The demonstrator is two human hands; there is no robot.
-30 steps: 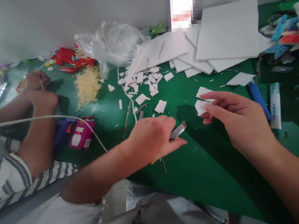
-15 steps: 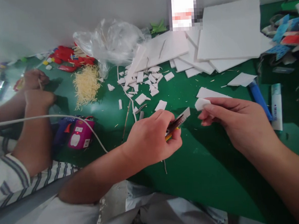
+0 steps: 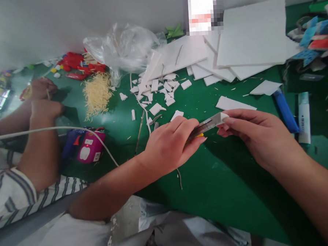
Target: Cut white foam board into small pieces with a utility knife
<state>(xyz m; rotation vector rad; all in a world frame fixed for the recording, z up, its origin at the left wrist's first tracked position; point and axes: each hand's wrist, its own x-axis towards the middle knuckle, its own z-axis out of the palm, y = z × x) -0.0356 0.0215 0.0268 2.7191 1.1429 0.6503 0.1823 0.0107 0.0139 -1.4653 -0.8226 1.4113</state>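
Note:
My left hand (image 3: 172, 142) is closed around a utility knife (image 3: 206, 126) with a yellow part on its handle, its blade pointing right. Pinched between the thumb and fingers of my right hand (image 3: 259, 131) is a small white foam piece (image 3: 223, 117). The blade's tip meets this piece, or overlaps it in view; I cannot tell how deep it goes. Just behind my right fingers, a white foam strip (image 3: 234, 104) lies on the green table (image 3: 228, 193). Foam scraps (image 3: 156, 108) are scattered beyond my left hand.
White foam sheets (image 3: 253, 34) are stacked at the back, beside a clear plastic bag (image 3: 127, 48). A glue stick (image 3: 303, 117) and a blue tube (image 3: 285, 109) lie at right. At left are a pink box (image 3: 90, 146), a white cable (image 3: 70, 127) and another person's hands (image 3: 45, 96).
My left hand has moved right and slightly up with the knife, bringing the blade from apart to the foam piece. My right hand keeps its pinch nearly in place.

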